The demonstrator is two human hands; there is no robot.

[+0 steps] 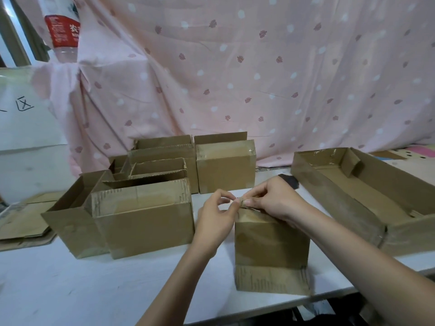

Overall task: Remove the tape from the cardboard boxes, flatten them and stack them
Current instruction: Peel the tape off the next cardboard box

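- Right hand [270,198] is pinching tape [242,203] at the top edge of the upright box [270,245].
- Left hand [216,215] is pinching the same tape.
- Box is standing on the white tabletop [70,290].

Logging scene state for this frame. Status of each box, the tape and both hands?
small box: upright, near table edge, tape partly on
tape: end lifted at box top, pinched
right hand: pinches tape
left hand: fingertips at tape end, grip unclear
front box: open, flaps up
sealed box: closed, taped
long tray box: open
flattened cardboard: lying flat, far left
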